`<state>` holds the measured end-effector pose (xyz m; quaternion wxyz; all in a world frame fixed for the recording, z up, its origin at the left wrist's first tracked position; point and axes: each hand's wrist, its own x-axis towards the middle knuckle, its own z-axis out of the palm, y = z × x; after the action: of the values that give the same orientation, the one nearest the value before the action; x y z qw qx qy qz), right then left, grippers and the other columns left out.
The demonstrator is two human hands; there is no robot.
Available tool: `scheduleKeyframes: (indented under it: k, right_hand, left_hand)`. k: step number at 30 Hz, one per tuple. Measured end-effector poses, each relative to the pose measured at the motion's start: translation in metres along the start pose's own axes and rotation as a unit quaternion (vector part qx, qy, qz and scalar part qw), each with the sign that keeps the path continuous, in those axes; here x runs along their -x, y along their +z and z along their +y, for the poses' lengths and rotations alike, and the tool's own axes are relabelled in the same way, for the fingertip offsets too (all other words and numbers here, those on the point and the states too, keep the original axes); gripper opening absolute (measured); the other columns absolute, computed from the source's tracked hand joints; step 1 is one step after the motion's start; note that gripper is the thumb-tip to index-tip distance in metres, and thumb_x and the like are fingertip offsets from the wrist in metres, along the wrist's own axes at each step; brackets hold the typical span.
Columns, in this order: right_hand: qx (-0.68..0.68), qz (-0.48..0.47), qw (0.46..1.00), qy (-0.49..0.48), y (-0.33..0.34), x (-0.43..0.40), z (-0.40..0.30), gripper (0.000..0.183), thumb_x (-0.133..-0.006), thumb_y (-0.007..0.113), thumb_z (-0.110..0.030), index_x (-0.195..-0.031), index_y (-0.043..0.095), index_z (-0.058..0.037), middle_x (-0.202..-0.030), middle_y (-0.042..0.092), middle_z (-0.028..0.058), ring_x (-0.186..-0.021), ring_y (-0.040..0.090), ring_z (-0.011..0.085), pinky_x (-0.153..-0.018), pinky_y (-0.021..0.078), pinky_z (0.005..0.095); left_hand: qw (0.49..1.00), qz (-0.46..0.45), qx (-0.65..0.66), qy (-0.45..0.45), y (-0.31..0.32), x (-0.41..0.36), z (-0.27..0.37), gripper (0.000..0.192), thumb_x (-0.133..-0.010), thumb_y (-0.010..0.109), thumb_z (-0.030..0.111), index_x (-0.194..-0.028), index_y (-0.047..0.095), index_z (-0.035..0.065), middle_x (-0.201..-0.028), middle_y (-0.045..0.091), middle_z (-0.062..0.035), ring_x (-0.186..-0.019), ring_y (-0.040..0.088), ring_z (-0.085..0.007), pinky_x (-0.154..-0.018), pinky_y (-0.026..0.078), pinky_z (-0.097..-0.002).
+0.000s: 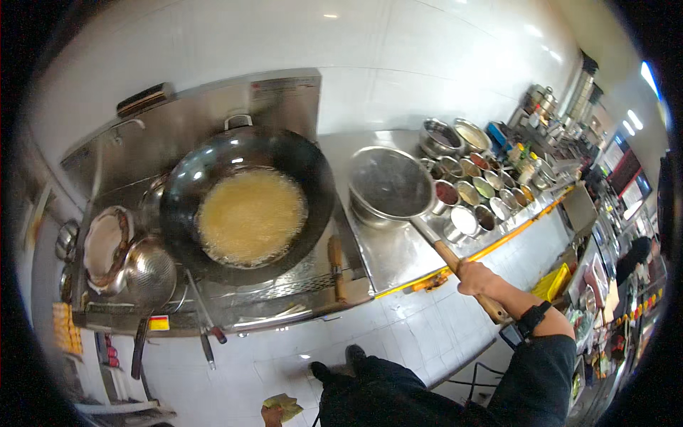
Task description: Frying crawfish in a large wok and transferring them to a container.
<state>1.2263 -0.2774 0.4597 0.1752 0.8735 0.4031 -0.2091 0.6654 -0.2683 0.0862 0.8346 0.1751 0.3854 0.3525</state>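
My right hand grips the wooden handle of a large round mesh strainer. The strainer's head lies over the steel counter, apparently on a metal pot that it mostly hides. My left hand, at the bottom edge and partly cut off, holds a folded yellow-green cloth. Before me on the stove stands a big black wok with bubbling yellowish liquid, probably oil. A perforated skimmer rests left of the wok, its dark handle jutting over the front edge.
A brown-rimmed basin sits left of the wok, near a curved faucet. Long tool handles stick out past the stove front. Several metal seasoning cups crowd the steel counter at right. A wooden-handled brush lies beside the wok.
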Motion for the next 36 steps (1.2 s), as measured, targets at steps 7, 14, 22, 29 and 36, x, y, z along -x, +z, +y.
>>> scheduleKeyframes:
  k: [7, 14, 22, 29, 36]
  right_hand:
    - [-0.079, 0.087, 0.989, -0.095, 0.036, -0.031, 0.033, 0.06, -0.059, 0.068, -0.038, -0.089, 0.045, 0.008, -0.08, 0.056, 0.0255, -0.078, 0.055, 0.0397, -0.069, 0.0443, 0.0397]
    - [-0.033, 0.283, 0.908, -0.306, -0.02, -0.005, -0.006, 0.076, -0.063, 0.069, -0.018, -0.12, 0.027, 0.0095, -0.093, 0.05, 0.0273, -0.085, 0.05, 0.0406, -0.077, 0.041, 0.0428]
    - [-0.055, -0.095, 0.799, -0.591, 0.007, -0.012, -0.235, 0.039, -0.077, 0.055, -0.03, -0.105, 0.051, -0.0028, -0.078, 0.059, 0.0138, -0.076, 0.058, 0.0265, -0.066, 0.0455, 0.0349]
    - [-0.581, -0.477, 0.639, -0.163, 0.197, -0.059, -0.451, 0.038, -0.078, 0.058, -0.016, -0.109, 0.042, -0.0031, -0.091, 0.054, 0.0099, -0.084, 0.055, 0.0243, -0.075, 0.0479, 0.0377]
    - [-0.766, -0.336, 0.547, 0.018, 0.216, -0.044, -0.525, 0.017, -0.08, 0.055, -0.023, -0.088, 0.053, -0.0085, -0.076, 0.05, 0.0074, -0.066, 0.052, 0.0197, -0.06, 0.0483, 0.0345]
  left_hand:
    - [0.947, 0.26, -0.185, 0.027, -0.02, 0.006, -0.016, 0.029, -0.063, 0.044, -0.008, -0.089, 0.052, 0.0022, -0.077, 0.056, -0.006, -0.064, 0.053, -0.016, -0.054, 0.044, -0.0286]
    - [0.906, 0.391, -0.148, 0.063, 0.038, 0.049, 0.008, 0.022, -0.068, 0.049, -0.003, -0.09, 0.047, 0.0006, -0.074, 0.055, -0.0059, -0.059, 0.051, -0.0144, -0.049, 0.042, -0.0257]
    - [0.868, 0.459, -0.151, 0.113, 0.008, 0.055, 0.034, 0.032, -0.074, 0.055, 0.003, -0.105, 0.045, -0.0036, -0.085, 0.057, -0.0107, -0.071, 0.055, -0.018, -0.063, 0.046, -0.0293]
    - [0.94, 0.272, -0.144, 0.149, -0.007, 0.007, 0.084, 0.035, -0.068, 0.054, -0.001, -0.103, 0.053, 0.0003, -0.092, 0.058, -0.0075, -0.083, 0.056, -0.0176, -0.072, 0.045, -0.0291]
    - [0.976, 0.116, -0.104, 0.154, -0.065, -0.012, 0.126, 0.04, -0.068, 0.055, 0.007, -0.107, 0.051, 0.0012, -0.096, 0.057, -0.0072, -0.086, 0.055, -0.017, -0.076, 0.044, -0.0308]
